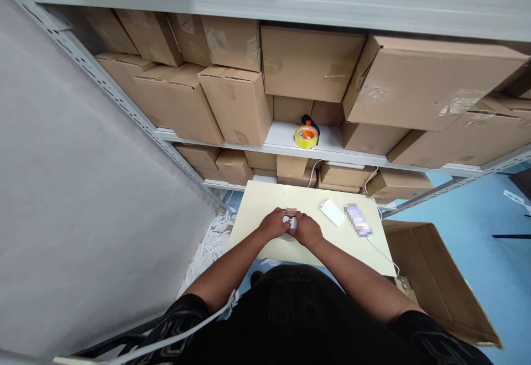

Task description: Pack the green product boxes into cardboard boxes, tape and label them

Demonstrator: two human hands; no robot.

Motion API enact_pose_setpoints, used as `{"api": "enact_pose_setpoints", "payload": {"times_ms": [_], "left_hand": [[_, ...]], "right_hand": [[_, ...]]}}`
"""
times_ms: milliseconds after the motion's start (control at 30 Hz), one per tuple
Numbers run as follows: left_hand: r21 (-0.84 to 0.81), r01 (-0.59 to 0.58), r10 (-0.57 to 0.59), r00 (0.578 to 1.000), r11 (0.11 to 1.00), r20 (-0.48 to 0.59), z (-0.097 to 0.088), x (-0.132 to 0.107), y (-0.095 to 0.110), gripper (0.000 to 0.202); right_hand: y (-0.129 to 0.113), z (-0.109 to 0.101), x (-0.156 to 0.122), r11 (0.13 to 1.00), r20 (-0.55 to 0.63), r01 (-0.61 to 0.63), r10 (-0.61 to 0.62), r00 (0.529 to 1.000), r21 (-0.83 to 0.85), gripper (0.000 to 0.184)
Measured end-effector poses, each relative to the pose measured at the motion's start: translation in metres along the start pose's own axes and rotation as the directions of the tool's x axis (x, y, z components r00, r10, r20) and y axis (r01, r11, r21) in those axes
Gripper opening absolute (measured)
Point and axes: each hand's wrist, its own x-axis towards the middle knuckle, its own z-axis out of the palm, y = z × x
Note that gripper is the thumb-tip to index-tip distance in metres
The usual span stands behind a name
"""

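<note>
Both hands meet over the near part of a cream table (265, 199). My left hand (274, 224) and my right hand (307, 231) are closed with their fingertips around a small white piece (293, 223), too small and too covered to name. A brown edge shows at its far side, between the fingers. Just below the hands a pale greenish curved rim (287, 237) is partly visible; what it belongs to is hidden. To the right of my right hand lie a white flat box (332, 212) and a blurred phone-like thing (358, 220) with a white cable.
Shelves (286, 141) with many cardboard boxes (313, 61) stand behind the table. A yellow tape roll (306, 137) on an orange and blue dispenser sits on the middle shelf. An open carton (435, 276) is at the right; white paper strips (203, 254) litter the left floor.
</note>
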Motion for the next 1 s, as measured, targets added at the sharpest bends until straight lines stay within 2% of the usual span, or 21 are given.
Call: {"api": "enact_pose_setpoints", "payload": {"times_ms": [200, 333, 433, 500, 567, 633, 700, 800, 1000], "left_hand": [[-0.171, -0.029, 0.02, 0.998, 0.985, -0.057, 0.002, -0.008, -0.016, 0.042], [-0.272, 0.016, -0.031, 0.998, 0.962, -0.053, 0.009, -0.007, -0.025, 0.036], [-0.319, 0.046, -0.077, 0.993, 0.947, -0.085, 0.014, -0.009, -0.029, 0.047], [-0.273, -0.025, -0.023, 0.985, 0.962, -0.173, 0.016, -0.013, -0.028, 0.054], [-0.136, -0.154, 0.123, 0.969, 0.979, -0.214, 0.016, -0.017, -0.026, 0.046], [-0.013, -0.271, 0.267, 0.953, 0.962, -0.145, 0.015, -0.019, -0.022, 0.037], [0.018, -0.312, 0.312, 0.948, 0.95, -0.056, 0.014, -0.02, -0.018, 0.034], [0.012, -0.28, 0.281, 0.959, 0.96, -0.028, 0.012, -0.02, -0.013, 0.032], [0.029, -0.217, 0.217, 0.976, 0.976, 0.005, 0.009, -0.022, -0.006, 0.034]], "right_hand": [[-0.006, 0.002, -0.001, 0.999, -0.001, -0.034, 0.034, 0.999, 0.039, 0.05], [-0.003, 0.003, 0.002, 0.993, 0.007, -0.106, 0.106, 0.994, 0.057, 0.05], [0.001, 0.003, 0.004, 0.987, 0.013, -0.125, 0.124, 0.992, 0.097, 0.041], [0.005, 0.004, 0.005, 0.982, 0.017, -0.142, 0.141, 0.99, 0.123, 0.036], [0.008, 0.005, 0.005, 0.978, 0.01, -0.154, 0.155, 0.988, 0.144, 0.032], [0.01, 0.006, 0.004, 0.973, 0.001, -0.159, 0.161, 0.987, 0.166, 0.03], [0.011, 0.008, 0.004, 0.967, 0.003, -0.168, 0.17, 0.985, 0.191, 0.033], [0.011, 0.008, 0.008, 0.958, 0.017, -0.18, 0.181, 0.983, 0.222, 0.039], [0.008, 0.003, 0.018, 0.945, 0.048, -0.245, 0.241, 0.969, 0.218, 0.028]]}}
